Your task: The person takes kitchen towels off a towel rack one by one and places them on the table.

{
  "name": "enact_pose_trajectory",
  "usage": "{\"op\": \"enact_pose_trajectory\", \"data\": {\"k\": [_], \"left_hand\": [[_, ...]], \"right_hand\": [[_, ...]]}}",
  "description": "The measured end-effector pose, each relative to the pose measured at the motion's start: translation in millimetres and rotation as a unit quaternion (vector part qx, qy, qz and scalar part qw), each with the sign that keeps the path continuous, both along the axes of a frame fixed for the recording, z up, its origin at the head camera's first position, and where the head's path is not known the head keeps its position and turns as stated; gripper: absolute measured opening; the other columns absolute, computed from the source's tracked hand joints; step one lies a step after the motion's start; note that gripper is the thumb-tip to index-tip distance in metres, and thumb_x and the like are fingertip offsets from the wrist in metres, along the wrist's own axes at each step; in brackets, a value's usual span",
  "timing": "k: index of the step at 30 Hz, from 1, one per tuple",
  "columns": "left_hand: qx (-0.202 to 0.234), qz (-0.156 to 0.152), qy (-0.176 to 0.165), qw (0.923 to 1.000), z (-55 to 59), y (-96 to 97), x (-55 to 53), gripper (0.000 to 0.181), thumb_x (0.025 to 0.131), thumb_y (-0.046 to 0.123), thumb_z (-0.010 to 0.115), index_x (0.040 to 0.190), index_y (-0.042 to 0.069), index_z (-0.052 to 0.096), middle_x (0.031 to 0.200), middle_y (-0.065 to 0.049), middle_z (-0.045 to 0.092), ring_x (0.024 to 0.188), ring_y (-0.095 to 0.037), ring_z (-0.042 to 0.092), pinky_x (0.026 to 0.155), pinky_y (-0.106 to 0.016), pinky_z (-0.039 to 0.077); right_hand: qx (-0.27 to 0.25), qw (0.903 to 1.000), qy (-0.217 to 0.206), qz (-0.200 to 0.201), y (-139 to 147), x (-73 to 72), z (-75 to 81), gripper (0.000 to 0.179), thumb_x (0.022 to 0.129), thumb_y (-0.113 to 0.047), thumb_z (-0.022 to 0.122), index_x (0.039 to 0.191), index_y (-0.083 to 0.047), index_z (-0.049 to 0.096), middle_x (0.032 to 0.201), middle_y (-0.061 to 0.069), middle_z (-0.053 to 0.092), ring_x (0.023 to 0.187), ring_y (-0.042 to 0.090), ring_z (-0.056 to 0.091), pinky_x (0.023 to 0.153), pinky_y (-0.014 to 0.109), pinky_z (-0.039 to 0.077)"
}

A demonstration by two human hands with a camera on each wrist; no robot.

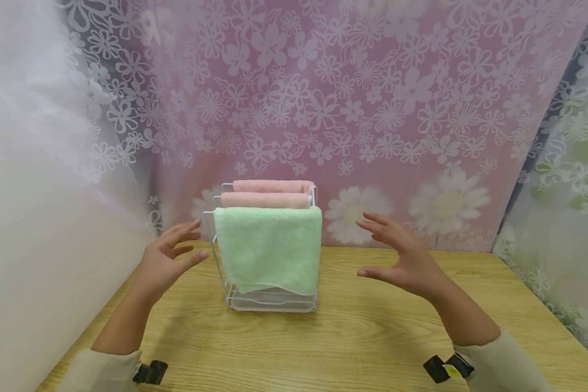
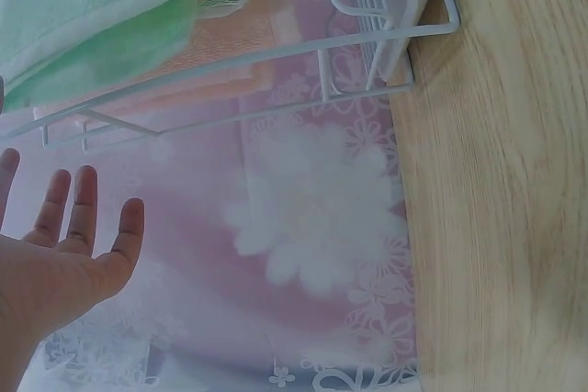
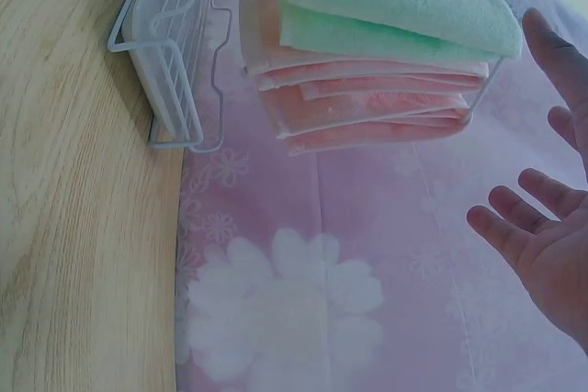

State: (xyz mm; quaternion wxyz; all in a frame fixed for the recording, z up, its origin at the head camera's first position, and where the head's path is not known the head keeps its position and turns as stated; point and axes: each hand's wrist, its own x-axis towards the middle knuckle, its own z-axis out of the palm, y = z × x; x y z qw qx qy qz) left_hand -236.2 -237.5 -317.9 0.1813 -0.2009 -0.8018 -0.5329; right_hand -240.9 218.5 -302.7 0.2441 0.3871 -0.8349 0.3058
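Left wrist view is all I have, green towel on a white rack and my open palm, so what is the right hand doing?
Observer: The right hand hangs open beside the rack, touching nothing.
Operator: Anything behind the green towel?
Observer: Yes, two pink towels hang on the rear bars.
Operator: How far down does the green one hang?
Observer: Its front edge stops just above the rack's bottom tray.
Operator: Is my left hand on the rack?
Observer: No, the head view shows a gap between its fingers and the frame.

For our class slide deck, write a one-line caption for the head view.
Two open hands, left hand and right hand, flank a white rack holding a green towel.
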Motion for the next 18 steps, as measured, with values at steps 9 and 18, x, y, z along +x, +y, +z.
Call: {"op": "enact_pose_trajectory", "data": {"k": [9,18], "left_hand": [[0.023,-0.003,0.002,0.9997,3.9,2.3,-3.4,0.055,0.088,0.005,0.072,0.139,0.001,0.051,0.137,-0.014,0.048,0.118,-0.018,0.051,0.093,-0.017,0.046],[0.032,0.002,-0.016,0.9994,10.1,3.8,-7.0,0.053,0.090,0.011,0.072,0.140,0.005,0.052,0.135,-0.007,0.051,0.117,-0.022,0.053,0.091,-0.015,0.048]], "right_hand": [[-0.022,0.9989,-0.007,0.041,-10.7,-1.5,5.8,0.087,0.069,-0.007,0.089,0.145,-0.008,0.046,0.151,0.007,0.038,0.135,0.017,0.039,0.100,0.028,0.047],[-0.035,0.9966,-0.004,0.075,-19.6,-4.2,12.8,0.086,0.067,-0.002,0.089,0.143,-0.005,0.048,0.149,0.009,0.040,0.133,0.017,0.042,0.098,0.035,0.049]]}}
